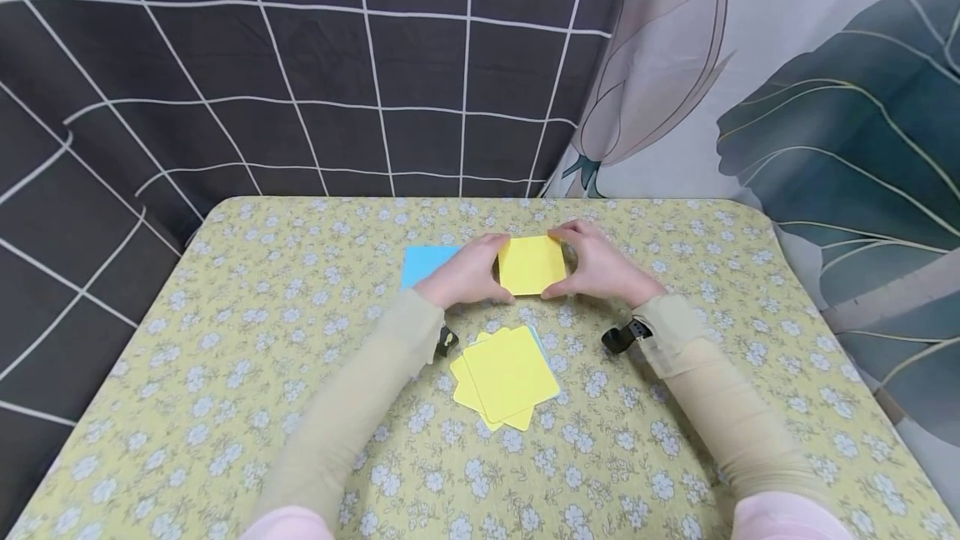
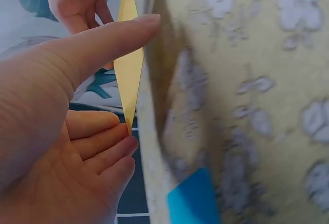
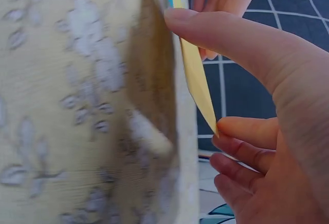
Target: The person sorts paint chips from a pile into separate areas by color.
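Observation:
A yellow square card is held between my two hands, over the far half of the table. My left hand pinches its left side, thumb at the near edge and fingers at the far one. On the opposite side my right hand grips it the same way. Both wrist views show the card nearly edge-on, raised above the cloth. Left of my left hand lies a blue square card, partly covered by that hand. Nearer me, a fanned pile of yellow cards shows a blue edge at its right.
A floral cloth covers the table, whose far edge runs just beyond my hands. Behind hangs a dark curtain with a white grid. At the right is a pale curtain with large leaves.

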